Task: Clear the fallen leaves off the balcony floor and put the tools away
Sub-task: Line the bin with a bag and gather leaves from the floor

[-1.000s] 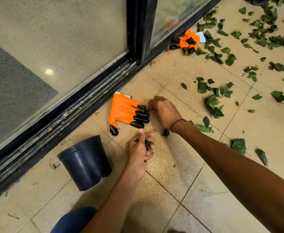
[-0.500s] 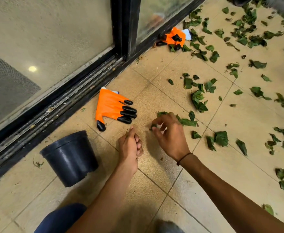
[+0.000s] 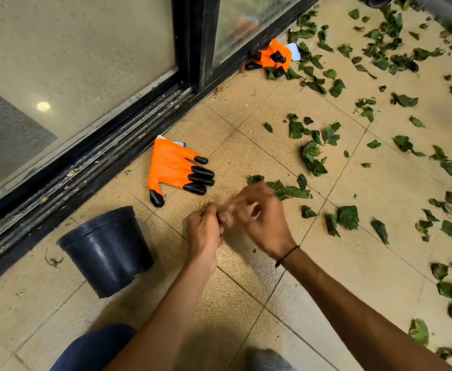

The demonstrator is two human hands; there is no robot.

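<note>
Green fallen leaves (image 3: 348,216) lie scattered over the beige tiled floor, thickest to the right and at the far right. My left hand (image 3: 205,228) hovers above the floor with its fingers curled around a small bunch of leaf bits, a green tip showing at the top. My right hand (image 3: 259,218) is blurred by motion and touches the left hand's fingertips; its grip is unclear. An orange glove with black claw tips (image 3: 174,167) lies flat just beyond my hands. A second orange glove (image 3: 273,56) lies crumpled by the door frame.
A black plastic pot (image 3: 104,250) stands on the floor left of my left hand. The dark sliding-door track (image 3: 85,167) and glass door run along the left. My knee in blue cloth (image 3: 94,349) is at the bottom edge.
My right hand left the floor by the glove, pinched at a leaf spot closer in, then swung left to meet my left hand. The left hand stayed curled around its leaf bits.
</note>
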